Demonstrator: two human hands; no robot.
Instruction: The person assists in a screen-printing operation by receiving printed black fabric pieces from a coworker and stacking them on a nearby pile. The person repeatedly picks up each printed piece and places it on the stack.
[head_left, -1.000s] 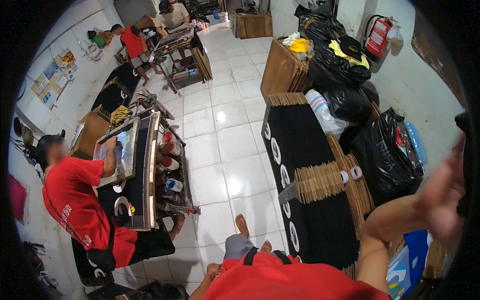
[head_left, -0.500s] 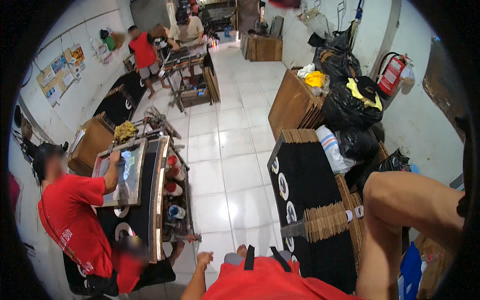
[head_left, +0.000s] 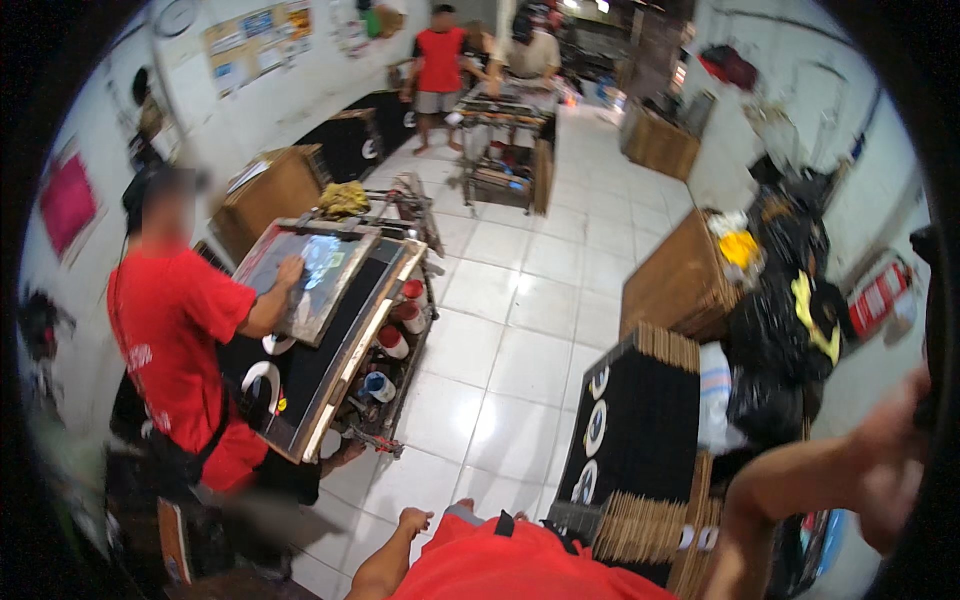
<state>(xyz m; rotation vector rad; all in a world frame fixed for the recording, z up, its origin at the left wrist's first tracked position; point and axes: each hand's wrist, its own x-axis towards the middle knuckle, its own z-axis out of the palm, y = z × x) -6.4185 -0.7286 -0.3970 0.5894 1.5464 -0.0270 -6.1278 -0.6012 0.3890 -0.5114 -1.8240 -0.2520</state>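
Note:
My left hand point(head_left: 415, 520) hangs low beside my red shirt point(head_left: 520, 565). It holds nothing, and its fingers are loosely bent and apart. Raised at the right rim, my right hand point(head_left: 890, 465) is blurred and partly cut off by the dark border. Its fingers reach a dark thing there that I cannot make out. Below that arm is a stack of thin brown boards point(head_left: 650, 530), closest to my right side. Black cloth point(head_left: 655, 420) with white round prints lies along the stack.
At left, a co-worker in red point(head_left: 185, 330) has a hand on a framed screen point(head_left: 335, 290) over a long table with black cloth. Paint pots point(head_left: 392, 342) stand on its lower shelf. Black bags point(head_left: 770, 330) and boards point(head_left: 670, 280) line the right wall. Two people stand farther back.
The view has swung left, so the room sits farther right in it. My right hand has come into sight at the right rim. My left hand still hangs low.

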